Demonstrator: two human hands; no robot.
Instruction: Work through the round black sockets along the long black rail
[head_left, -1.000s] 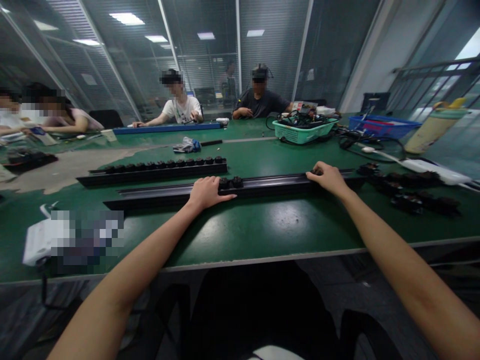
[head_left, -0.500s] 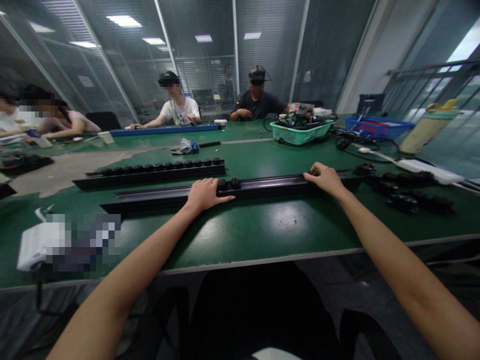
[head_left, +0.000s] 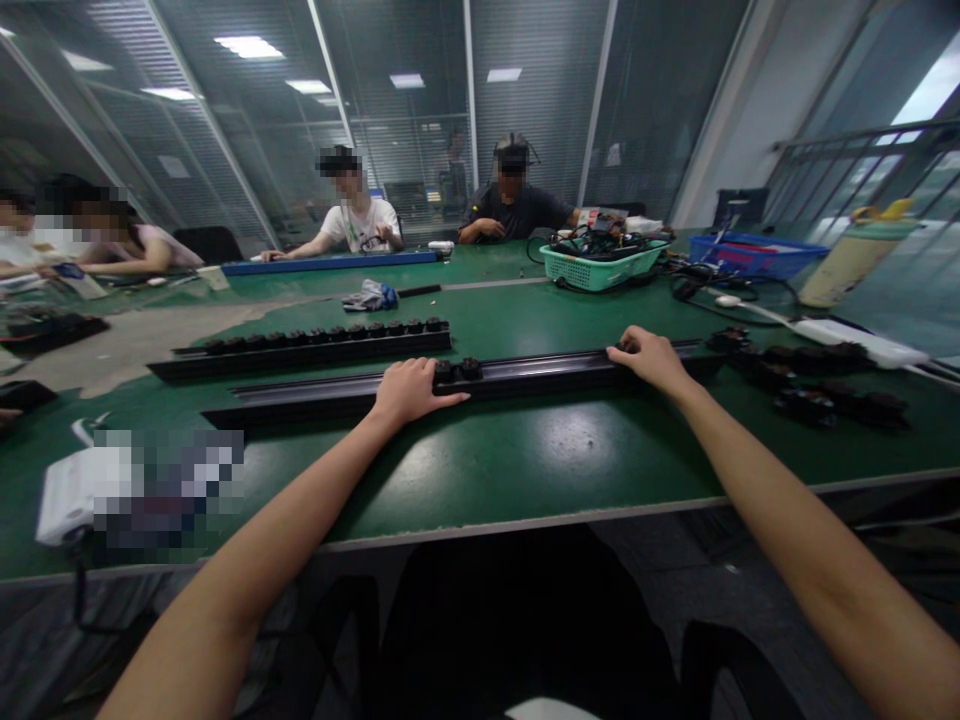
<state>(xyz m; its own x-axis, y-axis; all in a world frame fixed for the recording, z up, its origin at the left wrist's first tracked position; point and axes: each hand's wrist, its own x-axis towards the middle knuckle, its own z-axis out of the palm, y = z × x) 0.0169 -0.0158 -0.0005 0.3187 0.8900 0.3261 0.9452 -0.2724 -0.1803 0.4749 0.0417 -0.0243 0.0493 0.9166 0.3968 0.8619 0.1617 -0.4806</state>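
A long black rail (head_left: 540,372) lies across the green table (head_left: 525,460) in front of me. My left hand (head_left: 409,390) rests on its middle, fingers wrapped over the near edge, just left of two small black parts (head_left: 459,369) seated in the rail. My right hand (head_left: 651,356) grips the rail further right, fingers curled over a black part there. A second black rail (head_left: 300,346) filled with several black parts lies parallel behind the first.
Loose black parts (head_left: 817,385) lie at the right. A green basket of cables (head_left: 600,265), a blue tray (head_left: 757,255), a white power strip (head_left: 855,340) and a bottle (head_left: 862,255) stand at the far right. Other people sit across and at the left. A white device (head_left: 71,495) lies near left.
Both hands stay on the rail where they were. Only the view has shifted slightly.
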